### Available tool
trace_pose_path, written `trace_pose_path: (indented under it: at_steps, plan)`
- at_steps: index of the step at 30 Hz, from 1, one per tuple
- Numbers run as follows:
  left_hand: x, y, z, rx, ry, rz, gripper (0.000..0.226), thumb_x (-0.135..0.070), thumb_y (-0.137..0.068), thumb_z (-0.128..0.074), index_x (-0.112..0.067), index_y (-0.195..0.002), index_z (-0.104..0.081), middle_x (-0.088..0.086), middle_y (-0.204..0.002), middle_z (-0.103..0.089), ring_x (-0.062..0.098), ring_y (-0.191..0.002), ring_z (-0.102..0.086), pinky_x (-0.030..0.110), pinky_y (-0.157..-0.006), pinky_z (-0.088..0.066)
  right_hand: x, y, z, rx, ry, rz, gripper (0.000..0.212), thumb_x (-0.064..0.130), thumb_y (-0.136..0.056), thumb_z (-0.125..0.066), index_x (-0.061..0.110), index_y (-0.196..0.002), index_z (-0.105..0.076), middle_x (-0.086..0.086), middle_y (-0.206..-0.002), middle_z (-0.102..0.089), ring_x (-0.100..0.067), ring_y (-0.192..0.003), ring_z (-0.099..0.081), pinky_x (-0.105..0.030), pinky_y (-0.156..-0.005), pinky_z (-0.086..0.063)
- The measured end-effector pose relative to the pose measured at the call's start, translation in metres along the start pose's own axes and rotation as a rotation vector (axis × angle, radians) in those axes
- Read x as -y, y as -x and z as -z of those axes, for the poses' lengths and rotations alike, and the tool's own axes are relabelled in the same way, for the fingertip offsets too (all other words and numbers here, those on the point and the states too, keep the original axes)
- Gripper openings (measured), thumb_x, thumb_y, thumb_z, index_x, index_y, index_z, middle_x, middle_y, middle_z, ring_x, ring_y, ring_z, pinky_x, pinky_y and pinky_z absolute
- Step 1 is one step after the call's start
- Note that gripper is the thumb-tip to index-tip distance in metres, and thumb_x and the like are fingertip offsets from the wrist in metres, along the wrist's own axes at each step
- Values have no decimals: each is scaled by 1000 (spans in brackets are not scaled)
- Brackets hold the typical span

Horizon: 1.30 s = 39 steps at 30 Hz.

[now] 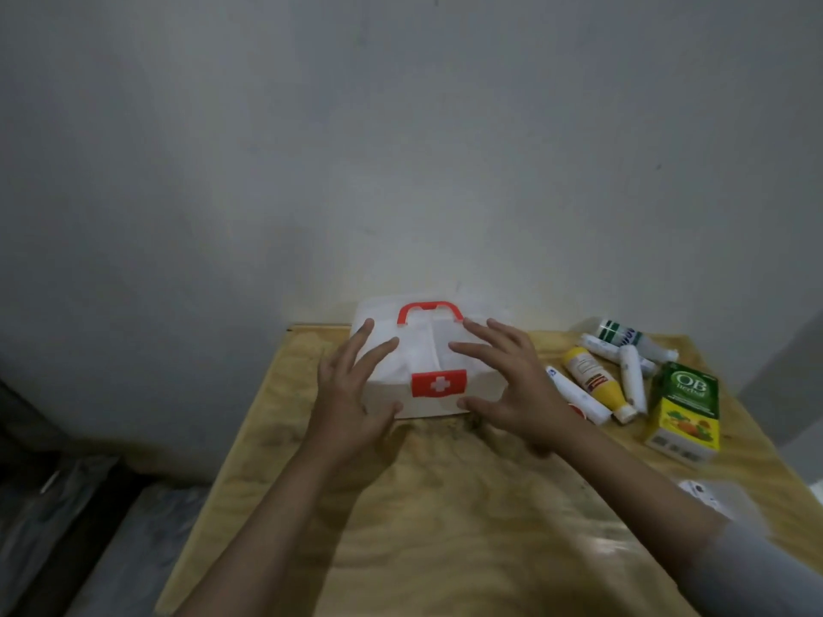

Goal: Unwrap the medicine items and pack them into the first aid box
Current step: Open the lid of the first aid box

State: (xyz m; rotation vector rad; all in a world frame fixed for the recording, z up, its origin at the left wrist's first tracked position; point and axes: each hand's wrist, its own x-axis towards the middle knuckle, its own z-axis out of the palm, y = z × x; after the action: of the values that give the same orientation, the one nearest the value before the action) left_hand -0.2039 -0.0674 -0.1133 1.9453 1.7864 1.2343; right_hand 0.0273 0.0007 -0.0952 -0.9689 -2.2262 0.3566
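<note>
Fingers point(383, 349) splayed on 1st-aid box point(478, 385)

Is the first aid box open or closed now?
Closed. The lid of the first aid box sits flat on the base, and the red latch lies down over the front.

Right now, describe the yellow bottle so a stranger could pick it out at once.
Start at the white first aid box on the wooden table and look right, to the loose items. The yellow bottle lies among white tubes; it is the only yellow, bottle-shaped one, white cap pointing toward the viewer.
</note>
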Motion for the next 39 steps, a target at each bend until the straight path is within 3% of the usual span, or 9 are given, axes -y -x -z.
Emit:
trace_pose_path:
  at_steps: [4, 9, 19, 23, 26, 29, 32, 36, 39]
  plan:
    - [6, -2, -7, -56, -17, -46, 76, -28, -76, -75, -63, -126, -29, -35, -148, -9, 19, -134, -20, 40, -102, -37, -4, 0, -10, -90, 88, 80, 64, 30, -66, -81, 28, -125, -55, -2, -143, -46, -29, -132, -32, -40, -105, -30]
    - [5, -3, -7, -65, -27, -56, 73, -21, -78, -72, -49, -134, -34, -22, -153, -16, 22, -133, -20, 33, -101, -30, -5, 0, -11, -105, 137, 129, 63, 28, -69, -79, 22, -127, -55, -7, -142, -47, -34, -131, -34, -44, -104, -33]
    - [7, -4, -9, -58, -125, -46, 73, -20, -77, -70, -41, -138, -35, -12, -156, -18, 29, -135, -21, 40, -104, -33, -10, 3, -13, -88, 418, 250, 60, 41, -81, -67, 16, -133, -51, -22, -140, -45, -45, -127, -41, -58, -97, -43]
    - [9, -5, -11, -64, -129, -57, 75, -19, -77, -71, -43, -138, -34, -14, -156, -16, 29, -135, -21, 33, -99, -29, -10, 7, -10, -64, 319, 237, 65, 45, -78, -68, 17, -134, -49, -17, -145, -41, -41, -133, -35, -54, -103, -40]
    - [11, -6, -11, -65, -138, -67, 76, -17, -77, -71, -45, -137, -34, -12, -158, -12, 28, -137, -20, 34, -100, -30, -4, 8, -11, -148, 158, 176, 59, 44, -79, -67, 12, -127, -55, -14, -143, -44, -34, -134, -37, -49, -105, -39]
    - [12, -7, -13, -37, -150, -47, 77, -14, -79, -71, -46, -138, -32, 0, -160, -5, 30, -144, -15, 39, -107, -31, 2, 6, -13, -229, 90, 71, 46, 41, -82, -64, 13, -118, -60, -18, -144, -42, -35, -134, -37, -51, -106, -37]
    - [11, -7, -13, -7, -140, -7, 77, -16, -82, -68, -50, -138, -27, 6, -160, -2, 33, -142, -23, 37, -101, -41, 5, 2, -17, -259, 99, -18, 44, 41, -85, -61, 15, -122, -57, -17, -145, -40, -33, -135, -34, -56, -106, -35]
    - [12, -8, -11, -1, -132, -32, 79, -15, -82, -68, -51, -138, -26, 6, -159, -3, 34, -139, -29, 31, -95, -42, 7, -2, -16, -301, 7, -24, 43, 29, -88, -61, 13, -127, -51, -15, -141, -46, -31, -132, -40, -52, -105, -38]
    - [11, -7, -11, -9, -151, -38, 81, -17, -82, -68, -58, -133, -20, 7, -159, -4, 33, -139, -29, 35, -97, -45, 7, 0, -17, -305, -22, 4, 25, 19, -88, -62, 11, -111, -57, -16, -138, -49, -33, -131, -41, -45, -104, -38]
